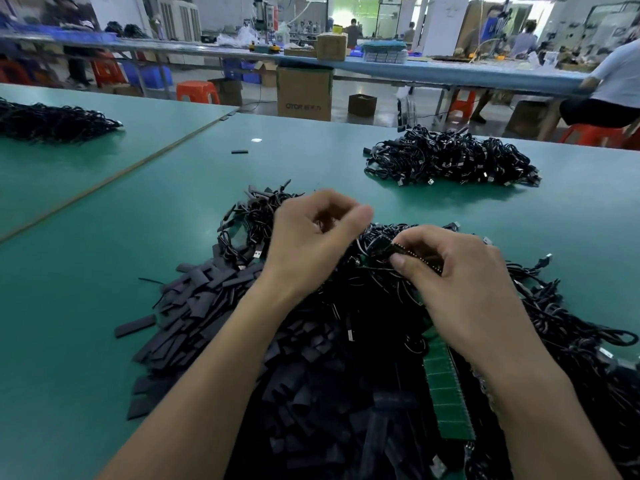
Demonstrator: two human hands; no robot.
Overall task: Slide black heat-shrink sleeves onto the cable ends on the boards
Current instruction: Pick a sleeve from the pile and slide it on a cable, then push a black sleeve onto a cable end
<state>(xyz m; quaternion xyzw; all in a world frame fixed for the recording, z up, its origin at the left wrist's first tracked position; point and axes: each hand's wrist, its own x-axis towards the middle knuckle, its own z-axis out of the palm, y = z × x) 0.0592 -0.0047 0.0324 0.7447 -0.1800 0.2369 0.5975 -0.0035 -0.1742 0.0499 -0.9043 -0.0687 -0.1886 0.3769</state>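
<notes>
Heat-shrink sleeves [194, 306] lie in the broadest heap on the green table [86, 271], flat black pieces fanning out towards eight o'clock from our hands and running under our left forearm. Next in bulk is the tangle of black cables [367, 299], which fills the middle of the view and spills out towards four o'clock. A separate heap of cables [450, 157] sits well apart at one o'clock. A green strip of boards [448, 396] pokes out of the tangle at five o'clock, beside our right forearm.

We judge that we are mid-cycle, with one cable end presented and a sleeve about to meet it. The next move calls for lining up a sleeve's open mouth with that end and pushing it along squarely.

Our left hand [311, 237] hovers at eleven o'clock of the right, knuckles up, fingers curled in and thumb closing towards the forefinger. It is blurred, so we cannot tell whether it carries a sleeve. Our right hand [460, 271] pinches a small board [414, 252] between thumb and fingertips, just above the tangle.
</notes>
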